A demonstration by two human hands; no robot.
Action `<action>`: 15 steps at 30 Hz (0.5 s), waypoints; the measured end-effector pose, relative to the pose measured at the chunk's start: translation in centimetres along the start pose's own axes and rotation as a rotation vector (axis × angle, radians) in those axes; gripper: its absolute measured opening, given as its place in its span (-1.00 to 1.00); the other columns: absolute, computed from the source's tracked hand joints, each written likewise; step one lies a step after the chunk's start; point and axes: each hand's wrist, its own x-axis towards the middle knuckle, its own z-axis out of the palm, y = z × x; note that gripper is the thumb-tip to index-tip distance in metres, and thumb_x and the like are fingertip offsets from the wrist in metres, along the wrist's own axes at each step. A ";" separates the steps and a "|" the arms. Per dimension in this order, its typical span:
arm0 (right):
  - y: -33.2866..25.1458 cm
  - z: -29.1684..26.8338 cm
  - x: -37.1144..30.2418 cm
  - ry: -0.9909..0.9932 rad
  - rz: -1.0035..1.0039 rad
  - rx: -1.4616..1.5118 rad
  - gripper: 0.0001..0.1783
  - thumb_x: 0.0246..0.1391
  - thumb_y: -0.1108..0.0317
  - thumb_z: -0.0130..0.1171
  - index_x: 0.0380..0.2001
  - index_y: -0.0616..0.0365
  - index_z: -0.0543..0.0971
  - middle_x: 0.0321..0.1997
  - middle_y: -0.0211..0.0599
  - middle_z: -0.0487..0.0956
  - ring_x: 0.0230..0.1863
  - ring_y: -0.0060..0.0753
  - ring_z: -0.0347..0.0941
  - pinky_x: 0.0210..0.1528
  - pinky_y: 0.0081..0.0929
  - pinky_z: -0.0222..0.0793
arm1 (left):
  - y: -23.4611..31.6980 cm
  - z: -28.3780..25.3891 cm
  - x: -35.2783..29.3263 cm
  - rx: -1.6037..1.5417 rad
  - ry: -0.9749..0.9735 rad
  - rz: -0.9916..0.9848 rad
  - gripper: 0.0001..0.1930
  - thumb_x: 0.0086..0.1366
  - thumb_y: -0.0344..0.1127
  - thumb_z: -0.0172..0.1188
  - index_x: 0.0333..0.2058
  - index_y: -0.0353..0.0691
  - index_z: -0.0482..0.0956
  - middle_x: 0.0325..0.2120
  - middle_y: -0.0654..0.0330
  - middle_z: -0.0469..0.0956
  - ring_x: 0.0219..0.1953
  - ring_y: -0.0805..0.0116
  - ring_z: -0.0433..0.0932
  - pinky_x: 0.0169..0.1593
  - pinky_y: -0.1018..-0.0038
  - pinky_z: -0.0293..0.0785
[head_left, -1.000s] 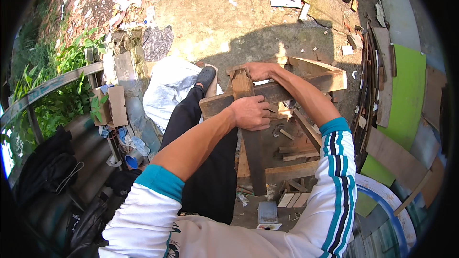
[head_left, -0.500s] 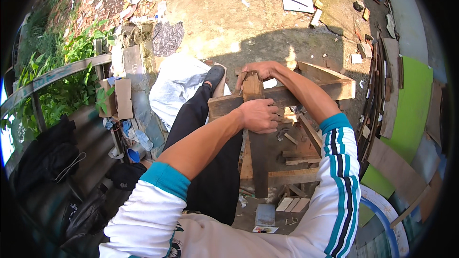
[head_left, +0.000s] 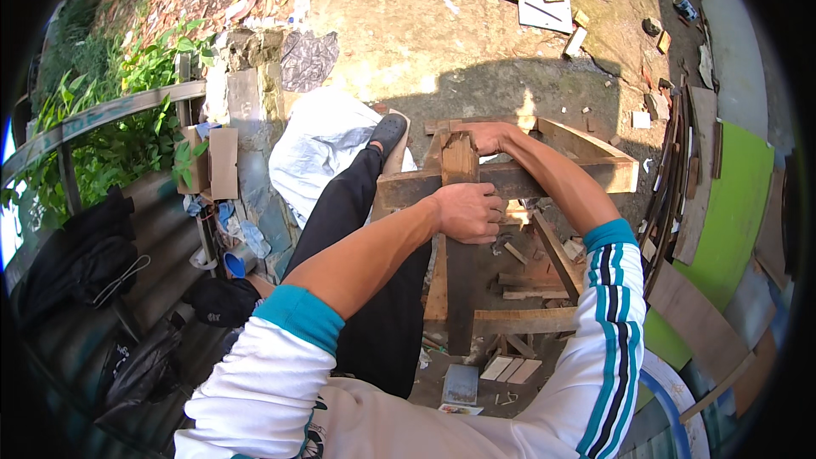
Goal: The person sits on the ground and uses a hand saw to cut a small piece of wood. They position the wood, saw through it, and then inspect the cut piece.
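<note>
In the middle stands a rough wooden frame, its long crossbar [head_left: 557, 177] running left to right. A thick wooden post [head_left: 460, 280] crosses it upright toward me, its chipped top end rising above the crossbar. My left hand [head_left: 469, 212] is closed around this post just below the crossing. My right hand [head_left: 488, 138] reaches over the crossbar to the far side of the post's top; its fingers are hidden behind the wood. A leg in dark trousers with a grey clog [head_left: 388, 131] stretches forward beside the crossbar's left end.
A white sheet or sack [head_left: 314, 157] lies left of the foot. Wood offcuts [head_left: 535, 280] lie under the frame. Boards and a green panel [head_left: 735, 191] line the right side. A metal rail [head_left: 106, 119], plants and a cardboard box [head_left: 223, 161] are at the left.
My right hand has slid from the top of the post to behind it, so its fingers no longer show. My left hand keeps its hold. The whole view has shifted slightly.
</note>
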 end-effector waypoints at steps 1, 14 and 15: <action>-0.4 -0.1 -0.3 0.010 0.026 -0.047 -0.62 0.07 0.23 0.22 -0.14 0.31 0.55 -0.19 -0.15 0.66 -0.26 -0.45 0.34 -0.19 -0.24 0.39 | -0.1 0.0 0.0 0.000 -0.003 0.002 -0.66 0.27 -0.04 0.24 -0.64 0.00 0.50 -0.61 0.39 0.45 -0.37 0.35 0.45 -0.20 0.37 0.34; -5.0 -1.1 -1.7 0.027 0.286 0.057 -0.47 0.08 0.10 0.23 -0.02 0.32 0.55 -0.01 -0.01 0.64 -0.04 -0.26 0.50 0.04 -0.23 0.42 | 0.0 0.1 0.0 0.008 -0.036 0.001 -0.67 0.28 -0.04 0.23 -0.63 0.01 0.52 -0.60 0.40 0.46 -0.36 0.36 0.46 -0.19 0.35 0.34; -4.8 -1.1 -1.7 0.023 0.295 0.066 -0.43 0.05 0.08 0.25 0.00 0.33 0.54 0.01 0.01 0.63 -0.01 -0.21 0.52 0.07 -0.22 0.42 | 0.0 0.2 -0.1 0.003 -0.037 -0.002 -0.67 0.28 -0.04 0.23 -0.63 0.00 0.52 -0.60 0.40 0.46 -0.35 0.36 0.46 -0.19 0.35 0.34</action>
